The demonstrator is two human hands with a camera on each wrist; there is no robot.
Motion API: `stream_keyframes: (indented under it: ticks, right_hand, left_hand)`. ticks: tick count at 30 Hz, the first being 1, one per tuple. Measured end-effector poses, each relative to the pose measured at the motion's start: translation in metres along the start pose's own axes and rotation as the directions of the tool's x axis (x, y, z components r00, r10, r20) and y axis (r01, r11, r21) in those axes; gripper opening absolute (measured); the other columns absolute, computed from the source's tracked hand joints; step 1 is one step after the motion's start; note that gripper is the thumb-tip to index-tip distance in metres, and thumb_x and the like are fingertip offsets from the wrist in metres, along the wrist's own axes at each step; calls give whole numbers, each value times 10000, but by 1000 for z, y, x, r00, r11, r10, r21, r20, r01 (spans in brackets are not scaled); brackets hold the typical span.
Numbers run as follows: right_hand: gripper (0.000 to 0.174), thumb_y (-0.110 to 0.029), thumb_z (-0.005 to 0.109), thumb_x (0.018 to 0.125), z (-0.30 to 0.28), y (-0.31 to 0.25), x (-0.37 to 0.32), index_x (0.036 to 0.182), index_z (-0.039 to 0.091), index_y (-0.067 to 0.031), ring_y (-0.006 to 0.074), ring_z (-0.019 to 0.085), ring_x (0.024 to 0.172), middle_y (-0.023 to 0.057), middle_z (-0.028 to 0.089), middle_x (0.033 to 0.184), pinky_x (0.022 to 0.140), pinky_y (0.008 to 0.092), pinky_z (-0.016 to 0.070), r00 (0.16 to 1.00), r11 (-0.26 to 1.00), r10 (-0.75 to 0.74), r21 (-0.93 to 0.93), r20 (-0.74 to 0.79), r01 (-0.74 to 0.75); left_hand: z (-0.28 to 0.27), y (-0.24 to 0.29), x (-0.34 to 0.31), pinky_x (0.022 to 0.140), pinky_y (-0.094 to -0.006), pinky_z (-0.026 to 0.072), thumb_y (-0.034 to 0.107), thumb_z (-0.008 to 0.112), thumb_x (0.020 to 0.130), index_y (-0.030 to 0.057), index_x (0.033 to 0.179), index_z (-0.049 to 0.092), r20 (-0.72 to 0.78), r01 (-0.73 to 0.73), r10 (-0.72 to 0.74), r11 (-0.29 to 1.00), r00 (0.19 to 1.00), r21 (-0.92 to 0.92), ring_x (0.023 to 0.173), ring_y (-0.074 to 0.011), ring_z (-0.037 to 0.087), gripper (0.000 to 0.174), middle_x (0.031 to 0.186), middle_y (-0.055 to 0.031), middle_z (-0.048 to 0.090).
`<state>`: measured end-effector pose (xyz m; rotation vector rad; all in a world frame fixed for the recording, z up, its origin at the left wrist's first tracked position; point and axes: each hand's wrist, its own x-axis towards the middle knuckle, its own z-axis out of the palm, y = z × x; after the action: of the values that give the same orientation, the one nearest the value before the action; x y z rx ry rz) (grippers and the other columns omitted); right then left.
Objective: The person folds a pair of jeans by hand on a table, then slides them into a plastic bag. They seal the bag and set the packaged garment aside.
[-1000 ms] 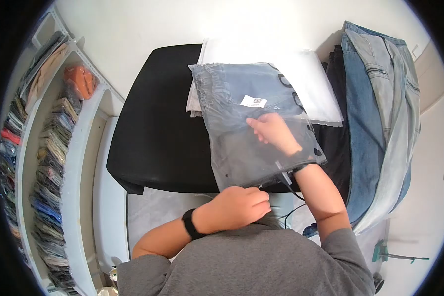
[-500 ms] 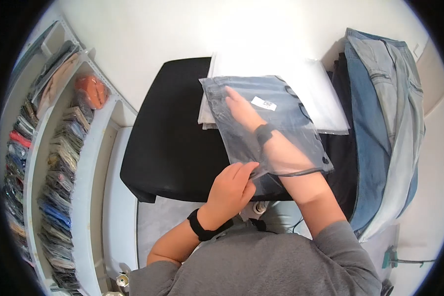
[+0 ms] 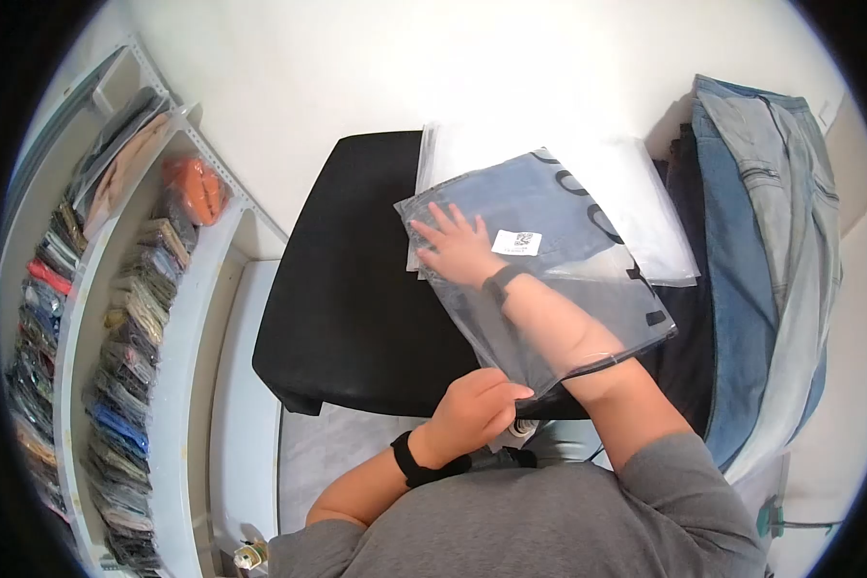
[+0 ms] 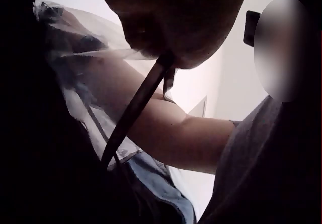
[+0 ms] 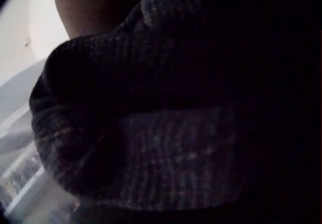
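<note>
A clear plastic bag [image 3: 612,294] with black print lies tilted over the black table, folded blue denim [image 3: 515,193] inside it. My right hand [image 3: 458,249] is inside the bag up to the forearm, fingers spread over the denim near the far left corner. A white label with a code [image 3: 516,243] shows beside that hand. At the bag's near edge, my left hand [image 3: 474,412] pinches the lower corner of its mouth. The left wrist view has the bag's dark edge strip [image 4: 132,116] running down from these fingers. Dark ribbed fabric [image 5: 171,158] fills most of the right wrist view.
A stack of clear and white bags [image 3: 645,212] lies under the bag at the table's back. Jeans [image 3: 742,250] hang over the right side of the black table [image 3: 356,289]. Shelves [image 3: 178,385] full of packed garments stand along the left.
My right hand has slid deeper into the bag toward its far left corner, and its fingers have spread. My left hand has come up to the bag's near edge and taken hold of it.
</note>
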<state>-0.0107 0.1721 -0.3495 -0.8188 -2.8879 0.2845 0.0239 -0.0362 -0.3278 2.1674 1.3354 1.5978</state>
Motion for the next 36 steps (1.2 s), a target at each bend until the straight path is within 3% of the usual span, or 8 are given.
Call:
stream_keyframes:
  ticks: [4, 8, 10, 18, 20, 25, 32, 36]
  right_hand:
    - [554, -461, 402, 942, 3, 20, 3, 1446, 325, -242, 345, 202, 1406, 91, 197, 1541, 1105, 567, 163, 991, 961, -65, 258, -120, 94]
    - [558, -483, 396, 941, -29, 54, -22, 1438, 340, -235, 366, 243, 1384, 118, 227, 1527, 1105, 562, 177, 983, 952, 79, 305, -164, -26]
    - [576, -519, 385, 934, -36, 69, -36, 1436, 342, -239, 388, 236, 1377, 140, 249, 1513, 1092, 608, 155, 863, 780, 473, -370, -178, -504]
    - [604, -554, 398, 911, -18, 90, -56, 1434, 349, -256, 407, 217, 1376, 155, 249, 1511, 1034, 686, 194, 851, 859, 455, -124, -262, -498]
    - [556, -499, 392, 937, -11, 78, -52, 1433, 346, -252, 414, 216, 1377, 157, 238, 1514, 1036, 689, 181, 879, 878, 376, -190, -294, -440]
    - [537, -439, 416, 946, -1, 5, -63, 1439, 334, -242, 460, 177, 1381, 178, 231, 1510, 1036, 664, 211, 999, 981, -34, 190, -15, 36]
    - [561, -390, 474, 942, -10, -3, -97, 1451, 296, -238, 440, 191, 1381, 177, 226, 1509, 1026, 650, 260, 999, 991, -24, 132, -48, 30]
    - [599, -301, 555, 908, -30, -5, -221, 1432, 327, -123, 385, 260, 1374, 194, 271, 1488, 1053, 569, 292, 923, 942, -326, 153, 202, 299]
  left_hand:
    - [4, 7, -4, 471, -312, 386, -80, 583, 634, 42, 921, 656, 37, -17, 15, 997, 999, 71, 537, -206, 477, 320, 629, -63, 446]
    - [-8, 7, -3, 469, -324, 407, -28, 628, 619, 52, 940, 654, -27, -3, 8, 988, 1000, 154, 528, -208, 489, 332, 636, -54, 457]
    - [-7, 8, -2, 463, -323, 403, -31, 627, 611, 52, 932, 656, -32, -17, 22, 989, 999, 148, 519, -205, 484, 333, 632, -52, 457]
    - [-13, 3, 1, 429, -313, 386, -48, 601, 633, 52, 955, 641, 105, -100, 90, 990, 990, 96, 472, -192, 458, 341, 565, -40, 419]
    - [-12, 2, 1, 435, -316, 391, -45, 601, 638, 53, 958, 642, 97, -93, 85, 993, 992, 77, 478, -196, 462, 336, 571, -43, 421]
    - [-9, 5, 0, 436, -315, 367, -72, 578, 612, 60, 963, 660, 104, -78, 73, 996, 992, 48, 474, -197, 445, 384, 559, -43, 407]
    - [-21, 15, -1, 481, -326, 438, -34, 579, 655, 82, 1016, 653, 316, 10, -48, 993, 948, 121, 530, -220, 537, 386, 615, -61, 503]
    - [-44, 16, -18, 491, -333, 439, -35, 578, 637, 72, 954, 683, 290, 114, -150, 984, 945, 138, 542, -233, 552, 351, 613, -68, 542]
